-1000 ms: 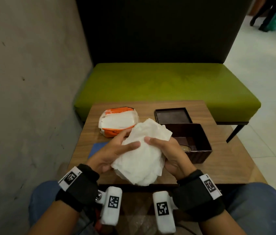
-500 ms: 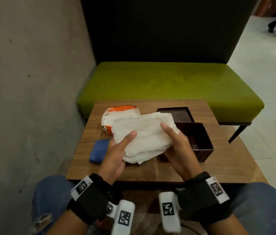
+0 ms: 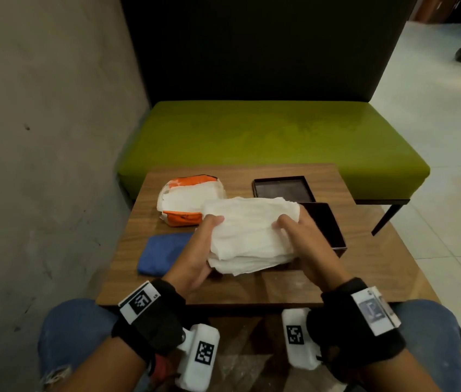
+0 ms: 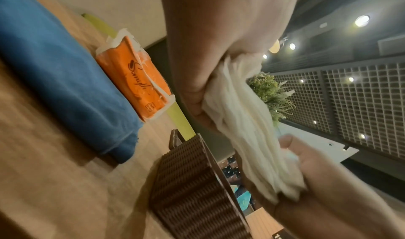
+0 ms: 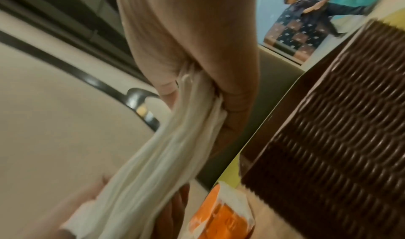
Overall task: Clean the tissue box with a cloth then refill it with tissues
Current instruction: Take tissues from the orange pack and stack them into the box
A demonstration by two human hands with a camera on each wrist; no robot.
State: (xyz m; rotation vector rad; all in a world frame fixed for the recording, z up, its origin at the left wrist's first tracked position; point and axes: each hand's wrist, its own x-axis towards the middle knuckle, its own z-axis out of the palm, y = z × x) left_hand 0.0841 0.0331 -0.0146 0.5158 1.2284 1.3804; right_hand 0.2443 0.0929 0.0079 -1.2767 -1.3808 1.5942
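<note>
Both hands, left [image 3: 195, 258] and right [image 3: 305, 244], pinch the tissue stack [image 3: 249, 236] by its ends, just above the open box [image 3: 325, 227] on the worktop [image 3: 280, 290]; cloth [image 3: 164, 253] lies left.

We see white tissues [image 3: 252, 233], an orange tissue pack [image 3: 187, 203], a blue cloth [image 3: 164, 253], a dark brown ribbed tissue box [image 4: 192, 182] and a green bench [image 3: 274, 142].
</note>
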